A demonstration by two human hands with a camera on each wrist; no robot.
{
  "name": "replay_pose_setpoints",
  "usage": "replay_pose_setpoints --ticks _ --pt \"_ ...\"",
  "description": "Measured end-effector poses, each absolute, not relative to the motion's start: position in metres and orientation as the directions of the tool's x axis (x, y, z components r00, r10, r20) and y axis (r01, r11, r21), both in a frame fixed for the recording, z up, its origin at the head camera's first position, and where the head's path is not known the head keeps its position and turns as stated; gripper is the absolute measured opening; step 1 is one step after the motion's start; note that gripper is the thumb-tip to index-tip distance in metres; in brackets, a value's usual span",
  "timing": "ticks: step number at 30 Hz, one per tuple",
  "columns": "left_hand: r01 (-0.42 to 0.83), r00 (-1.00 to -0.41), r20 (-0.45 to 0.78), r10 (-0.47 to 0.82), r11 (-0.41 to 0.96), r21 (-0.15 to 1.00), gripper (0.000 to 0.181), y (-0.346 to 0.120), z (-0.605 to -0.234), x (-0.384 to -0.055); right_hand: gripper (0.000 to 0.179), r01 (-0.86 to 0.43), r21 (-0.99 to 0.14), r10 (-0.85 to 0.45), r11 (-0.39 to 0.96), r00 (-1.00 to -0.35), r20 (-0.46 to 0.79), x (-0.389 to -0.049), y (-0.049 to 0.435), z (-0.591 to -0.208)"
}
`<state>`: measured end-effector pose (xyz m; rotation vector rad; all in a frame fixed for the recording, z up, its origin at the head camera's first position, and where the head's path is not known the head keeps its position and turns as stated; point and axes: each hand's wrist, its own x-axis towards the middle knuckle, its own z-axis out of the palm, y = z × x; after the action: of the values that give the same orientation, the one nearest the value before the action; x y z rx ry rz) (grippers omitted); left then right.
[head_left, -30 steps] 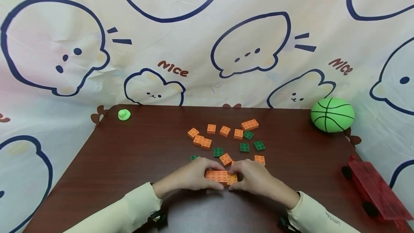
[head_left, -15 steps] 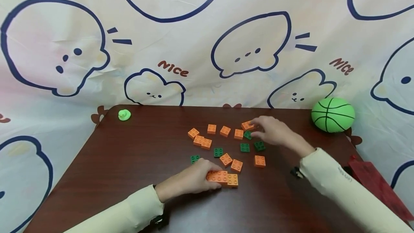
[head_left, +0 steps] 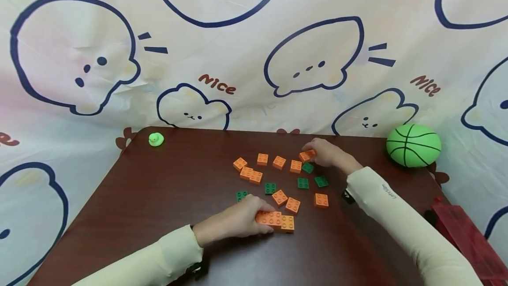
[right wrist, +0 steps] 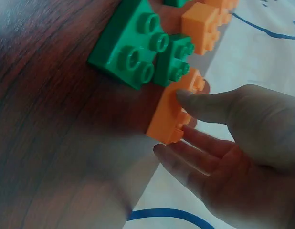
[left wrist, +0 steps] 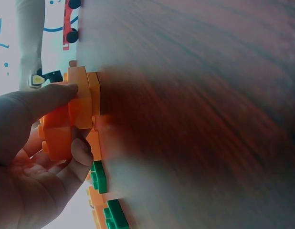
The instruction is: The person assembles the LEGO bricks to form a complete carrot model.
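In the head view, my left hand [head_left: 240, 219] grips a joined block of orange building bricks [head_left: 269, 219] near the table's middle. A lighter orange brick [head_left: 287, 223] sticks out at its right end. The left wrist view has the thumb and fingers around this orange block [left wrist: 59, 131]. Farther back, my right hand [head_left: 327, 152] pinches a long orange brick [head_left: 307, 156], thumb on the near side and fingers at the far side. In the right wrist view, that long brick [right wrist: 166, 114] lies beside a small green brick [right wrist: 173, 62].
Several loose orange bricks [head_left: 279, 162] and green bricks [head_left: 303, 183] lie between the hands. A green duck [head_left: 156, 139] sits at the back left, a green ball [head_left: 413, 145] at the back right. A red toy vehicle [head_left: 468, 242] stands along the right edge of the table [head_left: 158, 202].
My right hand has let go of the joined block, reached to the back right, and taken hold of the long orange brick. My left hand keeps holding the block. The view has shifted slightly.
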<state>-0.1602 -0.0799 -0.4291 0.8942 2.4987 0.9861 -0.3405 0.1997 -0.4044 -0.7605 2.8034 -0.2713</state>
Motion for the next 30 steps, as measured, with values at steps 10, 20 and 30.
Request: replay_pose_setpoints --ticks 10,20,30 --pt "0.452 -0.756 -0.053 0.652 0.579 0.679 0.032 -0.083 -0.426 -0.162 0.039 -0.488 -0.168 -0.508 0.856 -0.855 -0.105 -0.349 0.2 -0.419" --pt "0.459 -0.748 -0.047 0.662 0.567 0.684 0.033 -0.083 -0.429 -0.162 0.044 -0.573 -0.229 -0.579 0.787 -0.814 0.043 -0.305 0.21 -0.387" --pt "0.433 -0.758 -0.077 0.648 0.588 0.683 0.033 -0.08 -0.427 -0.161 0.046 -0.752 -0.195 -0.694 0.63 -0.658 0.293 -0.229 0.212 -0.362"
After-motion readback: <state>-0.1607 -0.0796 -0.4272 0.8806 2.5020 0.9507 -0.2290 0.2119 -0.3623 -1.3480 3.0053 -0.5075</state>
